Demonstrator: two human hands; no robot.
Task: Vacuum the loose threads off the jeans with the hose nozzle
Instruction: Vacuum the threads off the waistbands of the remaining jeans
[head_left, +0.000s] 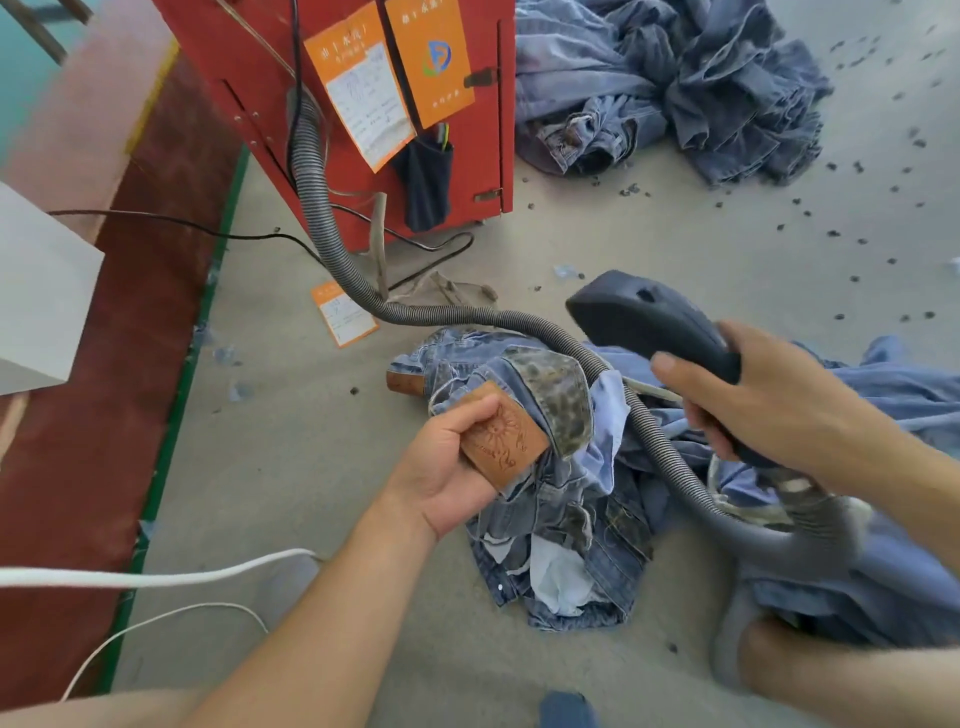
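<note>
The jeans (561, 499) lie crumpled on a grey floor (311, 467) in front of us, with a red machine (363, 104) behind them, a pile of more denim (675, 88) further back and small dark scraps (857, 228) scattered around. We cannot read the orange papers (395, 78) on the machine, our right arm covers part of the grey hose (332, 244), and the nozzle's mouth faces away from us. Our left hand (457, 467) curls round the jeans' brown leather patch (506, 439), while our right hand (769, 405) grips the dark hose nozzle (649, 317), held up just beside the jeans.
</note>
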